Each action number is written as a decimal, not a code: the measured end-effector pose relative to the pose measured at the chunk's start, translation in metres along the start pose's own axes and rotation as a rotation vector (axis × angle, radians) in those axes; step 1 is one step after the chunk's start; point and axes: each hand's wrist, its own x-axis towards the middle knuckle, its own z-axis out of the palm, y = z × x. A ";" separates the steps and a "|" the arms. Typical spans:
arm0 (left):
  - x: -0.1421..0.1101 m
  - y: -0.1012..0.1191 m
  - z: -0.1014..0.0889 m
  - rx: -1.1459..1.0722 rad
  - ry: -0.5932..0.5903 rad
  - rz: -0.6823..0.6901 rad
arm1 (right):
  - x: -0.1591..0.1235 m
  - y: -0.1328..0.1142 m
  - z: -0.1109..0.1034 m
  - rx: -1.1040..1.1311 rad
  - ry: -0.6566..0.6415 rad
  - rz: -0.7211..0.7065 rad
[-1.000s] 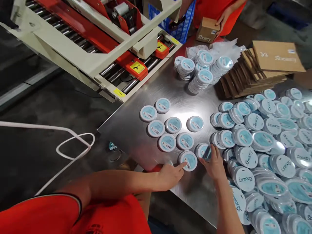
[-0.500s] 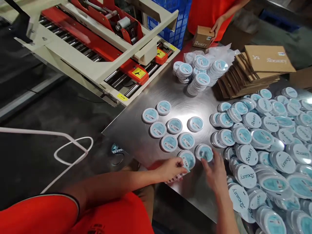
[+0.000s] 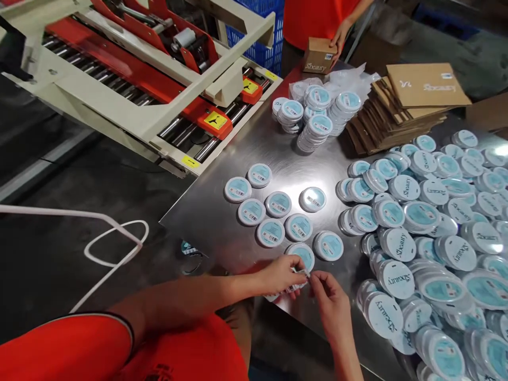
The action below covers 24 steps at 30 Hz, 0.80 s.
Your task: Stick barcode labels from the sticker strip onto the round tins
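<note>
shirt (image 3: 186,352): orange-red | sleeve (image 3: 75,344): short, thin dark edge | print (image 3: 156,369): dark, too cropped to read

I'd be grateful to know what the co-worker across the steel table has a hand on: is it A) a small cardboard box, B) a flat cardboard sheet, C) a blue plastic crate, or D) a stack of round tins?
A: the co-worker's hand is on a small cardboard box printed with the Sbeauty name.
</note>
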 end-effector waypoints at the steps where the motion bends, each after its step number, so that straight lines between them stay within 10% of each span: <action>1: 0.003 -0.001 0.001 0.017 0.026 0.012 | 0.000 0.001 -0.001 -0.009 0.002 -0.007; 8: 0.019 -0.006 0.005 0.196 0.119 0.061 | 0.002 0.007 -0.007 -0.113 0.089 -0.031; 13: 0.022 -0.005 0.005 0.245 -0.068 -0.051 | 0.021 0.017 -0.022 -0.136 0.136 0.029; 24: 0.067 0.010 0.020 1.338 0.000 0.495 | 0.100 0.026 -0.049 -0.099 0.089 0.093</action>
